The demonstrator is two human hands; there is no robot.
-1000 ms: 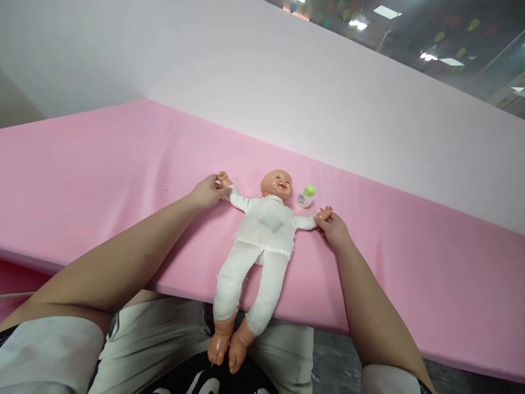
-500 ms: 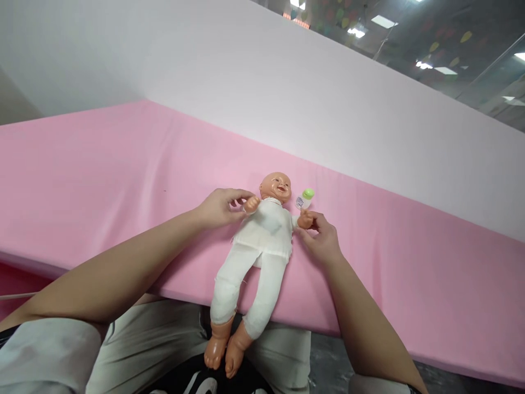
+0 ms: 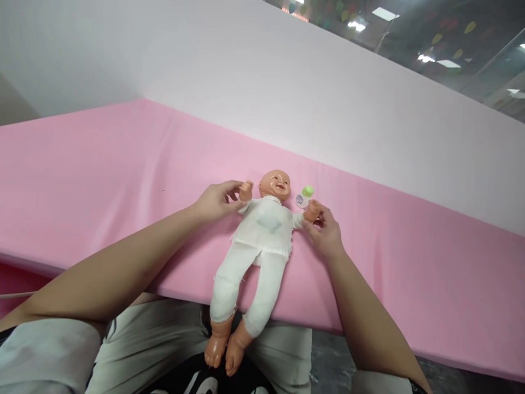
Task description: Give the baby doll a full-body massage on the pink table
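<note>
While lying face-up: doll (image 3: 264, 230) | white clothes | bare feet

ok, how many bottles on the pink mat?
1. A small bottle with a green cap lies on the pink mat beside the doll's head, just beyond the right hand. No others visible.

Doll (image 3: 262, 230): glossy plastic skin, white cloth suit; pink mat (image 3: 102, 180) matt.
</note>
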